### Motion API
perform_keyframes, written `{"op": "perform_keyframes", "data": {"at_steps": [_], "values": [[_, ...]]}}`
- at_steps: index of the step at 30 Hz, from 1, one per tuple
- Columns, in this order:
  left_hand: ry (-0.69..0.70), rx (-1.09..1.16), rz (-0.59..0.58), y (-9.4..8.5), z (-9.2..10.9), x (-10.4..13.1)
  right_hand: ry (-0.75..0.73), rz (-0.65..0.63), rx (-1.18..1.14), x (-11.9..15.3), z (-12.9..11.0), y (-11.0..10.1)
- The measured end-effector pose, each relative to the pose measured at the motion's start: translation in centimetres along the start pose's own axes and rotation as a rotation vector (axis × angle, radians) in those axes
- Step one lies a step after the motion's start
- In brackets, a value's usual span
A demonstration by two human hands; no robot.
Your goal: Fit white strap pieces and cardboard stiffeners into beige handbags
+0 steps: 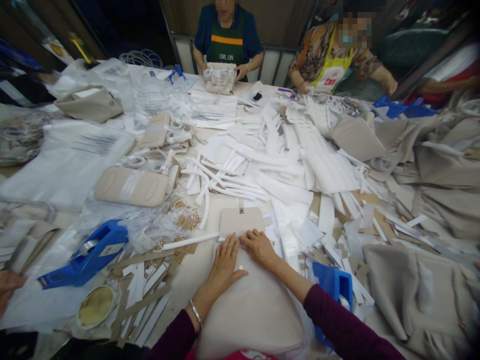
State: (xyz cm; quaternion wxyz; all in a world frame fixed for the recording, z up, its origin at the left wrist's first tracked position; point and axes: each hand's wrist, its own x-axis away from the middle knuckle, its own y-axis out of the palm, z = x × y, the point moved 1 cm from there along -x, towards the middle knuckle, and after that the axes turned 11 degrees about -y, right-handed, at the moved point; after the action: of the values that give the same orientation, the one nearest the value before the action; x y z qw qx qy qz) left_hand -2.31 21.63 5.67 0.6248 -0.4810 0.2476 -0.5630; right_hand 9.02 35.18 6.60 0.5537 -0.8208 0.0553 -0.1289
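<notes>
A beige handbag [255,305] lies before me with its flap [240,225] folded out away from me and a small metal clasp [241,210] near the flap's far edge. Flat on the bag by the flap's fold rests my left hand [225,265], fingers stretched, thumb out to the side next to a small round snap [240,268]. My right hand [260,247] has its fingers bent over the same fold, closed on the bag; its thumb is hidden. From the left, a white foam tube [191,241] reaches in under the flap, its inner end covered.
Blue tape dispensers [90,255] sit left and right of the bag. White foam tubes and sheets [232,175] cover the middle. Wrapped beige bags [131,186] lie left, more bags [416,290] right. A round tape roll [95,306] is near-left. Co-workers [228,45] stand across the table.
</notes>
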Motion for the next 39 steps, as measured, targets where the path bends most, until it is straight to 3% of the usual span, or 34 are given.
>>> {"op": "perform_keyframes", "data": {"at_steps": [7,12,16,22,28,33,39], "values": [[0.026,-0.041,-0.020,-0.2,0.1,-0.1,0.048,0.026,-0.059,-0.1,0.4,0.7],[0.013,-0.050,-0.039,-0.6,0.3,-0.1,0.049,0.054,-0.167,-1.3,2.2,1.1],[0.021,-0.048,-0.043,-0.5,0.1,-0.1,0.178,0.098,-0.103,-4.6,4.6,-0.7],[0.028,-0.050,-0.039,-0.3,0.1,0.0,0.376,-0.014,-0.087,-9.9,6.3,-2.9],[0.030,-0.041,-0.032,-0.3,0.0,0.2,0.454,-0.091,-0.216,-10.7,6.8,-6.3],[0.051,-0.015,0.020,0.3,-0.3,0.5,0.343,-0.144,-0.317,-7.7,3.9,-8.6],[0.009,0.025,0.049,0.4,-0.2,1.0,0.111,0.100,-0.028,-0.9,-4.1,-6.9]]}}
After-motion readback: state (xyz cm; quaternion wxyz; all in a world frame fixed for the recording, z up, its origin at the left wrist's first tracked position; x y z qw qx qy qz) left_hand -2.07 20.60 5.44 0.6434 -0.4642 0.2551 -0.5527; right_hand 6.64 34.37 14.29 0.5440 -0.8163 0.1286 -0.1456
